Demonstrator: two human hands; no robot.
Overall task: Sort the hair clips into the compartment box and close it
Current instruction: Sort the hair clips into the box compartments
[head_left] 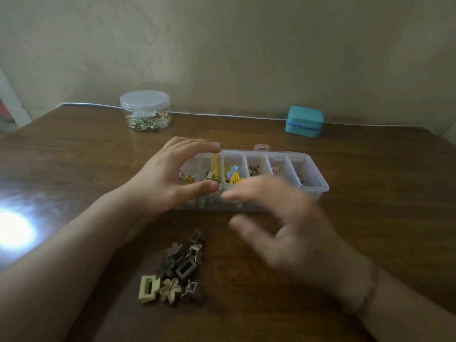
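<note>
A clear plastic compartment box (pixel 313 178) lies across the middle of the wooden table, with yellow, blue and brown clips in several of its sections. My left hand (pixel 170 176) curls around the box's left end, thumb on the near wall and fingers over the far rim. Blurred by motion, my right hand (pixel 283 218) hovers in front of the box's near side, fingers spread, nothing visible in it. A pile of brown and beige hair clips (pixel 175 270) lies on the table nearer to me, between my forearms. Whether a lid is on the box I cannot tell.
At the back left stands a round clear jar (pixel 145 109) with a lid and gold and pearl pieces inside. A small teal zip case (pixel 304 121) sits at the back right by the wall. A white cable runs along the table's far edge. Glare lights the table at left.
</note>
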